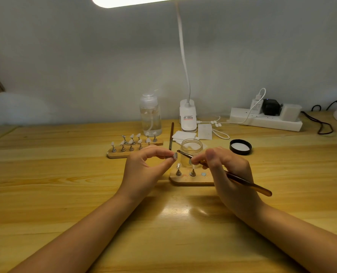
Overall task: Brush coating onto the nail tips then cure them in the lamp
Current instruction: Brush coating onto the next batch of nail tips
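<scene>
Left hand pinches a pale nail tip, right hand grips the brown-handled brush; coating underway, curing not yet begun.

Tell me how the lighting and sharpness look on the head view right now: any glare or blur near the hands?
Head view: the desk lamp is blown out at the top edge; glare patch on the table between the forearms; the right hand thumb looks soft; the nail tip in the left hand is small but discernible; wide-angle bending at the edges.

Two hands, two wooden stands, two brushes, one jar, one lid.
</scene>
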Demonstrator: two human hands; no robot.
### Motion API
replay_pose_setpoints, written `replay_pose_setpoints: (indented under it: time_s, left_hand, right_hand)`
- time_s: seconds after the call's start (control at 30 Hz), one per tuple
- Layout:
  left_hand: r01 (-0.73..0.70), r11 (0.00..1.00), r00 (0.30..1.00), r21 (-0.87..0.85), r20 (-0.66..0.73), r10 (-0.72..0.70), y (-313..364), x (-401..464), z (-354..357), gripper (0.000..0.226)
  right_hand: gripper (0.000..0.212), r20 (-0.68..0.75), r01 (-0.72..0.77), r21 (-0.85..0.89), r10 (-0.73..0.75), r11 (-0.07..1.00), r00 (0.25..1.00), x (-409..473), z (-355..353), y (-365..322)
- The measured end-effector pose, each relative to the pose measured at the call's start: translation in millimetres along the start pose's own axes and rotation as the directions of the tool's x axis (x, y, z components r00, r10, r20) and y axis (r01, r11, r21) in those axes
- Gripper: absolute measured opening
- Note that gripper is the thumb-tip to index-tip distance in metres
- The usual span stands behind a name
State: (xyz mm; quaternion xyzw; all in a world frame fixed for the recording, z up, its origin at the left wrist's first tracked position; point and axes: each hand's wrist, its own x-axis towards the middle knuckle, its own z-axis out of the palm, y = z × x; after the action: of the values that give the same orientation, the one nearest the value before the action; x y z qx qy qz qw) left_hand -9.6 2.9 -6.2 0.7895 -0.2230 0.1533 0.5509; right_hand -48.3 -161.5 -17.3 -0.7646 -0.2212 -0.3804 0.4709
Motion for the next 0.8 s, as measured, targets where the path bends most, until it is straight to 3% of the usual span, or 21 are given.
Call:
replay_pose_setpoints:
  time_s: [0.17,0.33,0.5,0.67,0.8]
  left_hand:
    - [0.012,1.000,1.000,-0.005,0.016,-0.012,1.0,0.3,0.3,0.023]
    - [0.019,1.000,1.000,0.002,0.016,-0.019,0.3,0.1,-0.3,0.021]
    - [0.021,1.000,0.999,0.000,0.025,-0.021,1.6,0.8,0.3,0.022]
    - [0.028,1.000,0.999,0.003,0.017,-0.028,0.9,0.6,0.3,0.021]
    - [0.027,1.000,0.999,0.008,0.023,-0.027,1.5,0.6,0.5,0.020]
  right_hand:
    - [0.049,0.000,-0.022,0.092,0.022,0.996,1.000,-4.3,-0.9,0.2]
    - [0.048,-0.002,-0.006,0.022,0.006,1.000,1.000,-1.8,-0.3,-0.3]
    - [0.048,-0.010,-0.040,0.108,0.041,0.993,0.999,-2.7,-0.2,-0.1]
    - [0.047,0.020,-0.024,0.022,0.023,0.999,1.000,-1.6,0.2,-1.1]
    - [0.047,0.004,-0.028,0.091,0.028,0.995,1.000,-4.2,-1.2,-0.6]
